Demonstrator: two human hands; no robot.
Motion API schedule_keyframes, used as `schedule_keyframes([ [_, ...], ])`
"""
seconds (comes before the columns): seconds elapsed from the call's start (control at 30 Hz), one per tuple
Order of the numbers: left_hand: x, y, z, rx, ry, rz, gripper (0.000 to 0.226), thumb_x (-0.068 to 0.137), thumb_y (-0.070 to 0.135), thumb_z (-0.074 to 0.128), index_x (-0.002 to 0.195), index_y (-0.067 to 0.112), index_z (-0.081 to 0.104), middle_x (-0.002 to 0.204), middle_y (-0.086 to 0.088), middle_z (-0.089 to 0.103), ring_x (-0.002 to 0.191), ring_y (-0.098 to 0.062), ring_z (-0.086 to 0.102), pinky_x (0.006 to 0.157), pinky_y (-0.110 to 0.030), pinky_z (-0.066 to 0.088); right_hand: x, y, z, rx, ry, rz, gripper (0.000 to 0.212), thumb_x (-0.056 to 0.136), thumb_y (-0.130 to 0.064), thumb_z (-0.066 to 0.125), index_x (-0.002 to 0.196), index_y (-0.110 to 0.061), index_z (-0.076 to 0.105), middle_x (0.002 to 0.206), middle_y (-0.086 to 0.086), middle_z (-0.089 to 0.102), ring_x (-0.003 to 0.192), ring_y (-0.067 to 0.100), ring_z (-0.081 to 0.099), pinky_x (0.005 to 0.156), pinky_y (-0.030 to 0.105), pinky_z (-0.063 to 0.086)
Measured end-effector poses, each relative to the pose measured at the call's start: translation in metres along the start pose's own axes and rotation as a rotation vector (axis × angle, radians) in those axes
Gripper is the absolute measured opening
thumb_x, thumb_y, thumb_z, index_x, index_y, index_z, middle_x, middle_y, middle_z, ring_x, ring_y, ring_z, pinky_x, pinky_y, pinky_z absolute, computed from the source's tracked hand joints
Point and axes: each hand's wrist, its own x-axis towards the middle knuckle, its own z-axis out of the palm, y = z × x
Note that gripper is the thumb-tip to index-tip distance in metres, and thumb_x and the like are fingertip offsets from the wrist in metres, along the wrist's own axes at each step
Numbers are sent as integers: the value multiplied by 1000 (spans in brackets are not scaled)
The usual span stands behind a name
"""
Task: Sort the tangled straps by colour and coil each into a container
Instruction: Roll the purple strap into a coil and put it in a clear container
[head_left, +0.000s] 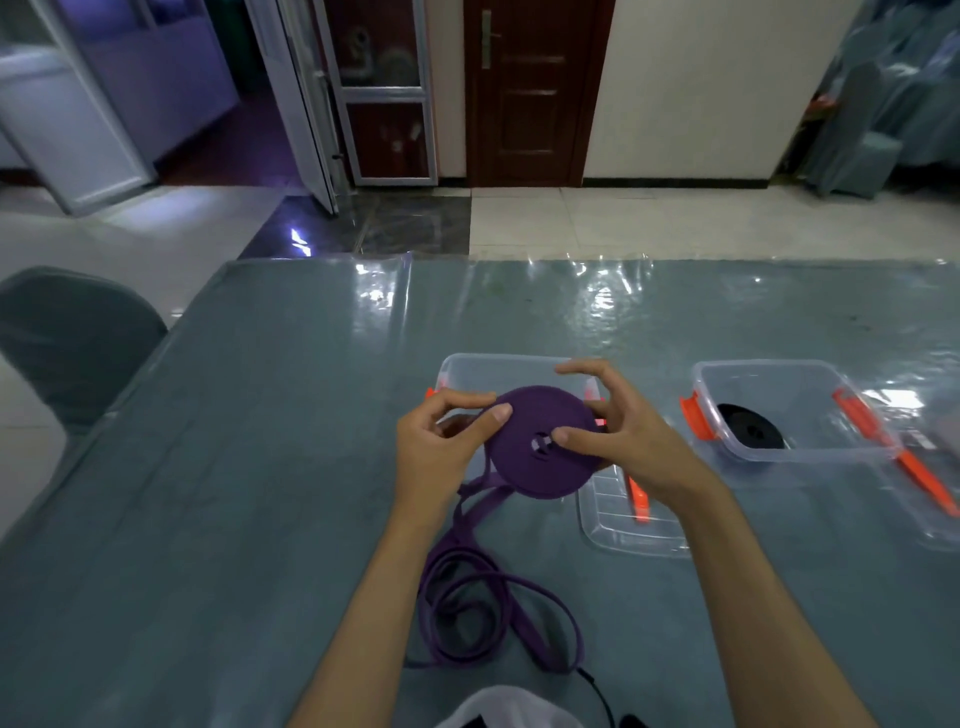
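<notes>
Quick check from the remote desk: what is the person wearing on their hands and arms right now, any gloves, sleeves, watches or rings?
Nothing shows on either one. The left hand and right hand are bare, with no gloves and no rings that can be made out. Both forearms are uncovered to the frame's lower edge: no sleeves, watch or wristband in view.

Function hall: covered chair (72, 338), tablecloth-draped table (260, 467), tiled floor (623, 218).

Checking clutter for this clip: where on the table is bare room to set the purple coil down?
Bare table left of the left hand and beyond the containers. Crowded: loose purple strap near the front edge, lids right of the right hand.
</notes>
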Motion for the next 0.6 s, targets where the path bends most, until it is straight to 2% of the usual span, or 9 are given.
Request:
schedule_keyframes([
  [0.07,-2,-5,2,21,30,21,17,81,13,91,85,12,74,97,-1,78,87,-21,76,81,-33,64,-2,0,2,-44,2,-17,70,76,-40,94,138,-37,62,115,9,78,103,33,77,71,45,65],
  [0.13,-2,-9,3,38,28,27,19,84,15,89,83,15,70,89,4,74,78,-17,73,75,-29,63,-2,3,7,-43,65,-59,60,77,-34,94,131,-35,69,114,7,79,101,32,77,74,46,66],
  [0.2,-2,-12,3,40,5,6,18,90,15,84,81,20,69,87,8,73,78,-14,73,74,-27,61,-2,7,12,-11,130,-89,52,79,-23,93,126,-32,73,112,9,79,99,32,78,75,47,66],
  [0.27,0,-15,0,45,-30,-38,17,96,17,77,82,23,70,95,11,74,84,-12,74,76,-30,60,-3,11,14,18,170,-97,50,80,-21,92,125,-30,73,113,9,79,98,31,78,73,45,66],
  [0.33,2,-20,-4,37,-92,-86,8,101,17,70,95,20,75,110,9,75,95,-14,75,79,-34,60,-5,14,14,45,209,-95,50,77,-25,94,122,-29,73,114,7,78,99,29,78,70,43,66],
  [0.43,4,-24,-5,15,-160,-115,20,105,12,64,119,18,77,129,-5,71,110,-23,75,84,-31,62,-4,19,14,82,287,-83,52,71,-32,94,118,-30,73,114,5,78,99,27,77,69,41,65],
  [0.5,5,-27,-1,15,-96,-102,20,103,12,67,120,19,76,124,-6,74,108,-25,76,83,-31,63,-1,24,15,113,321,-80,52,70,-32,94,118,-31,73,113,6,78,100,29,77,69,43,65],
  [0.6,6,-32,6,-29,86,-108,13,95,18,80,100,29,74,106,-2,77,95,-26,79,77,-32,64,6,30,19,178,366,-78,49,71,-30,93,116,-31,73,114,8,78,101,32,77,71,46,66],
])
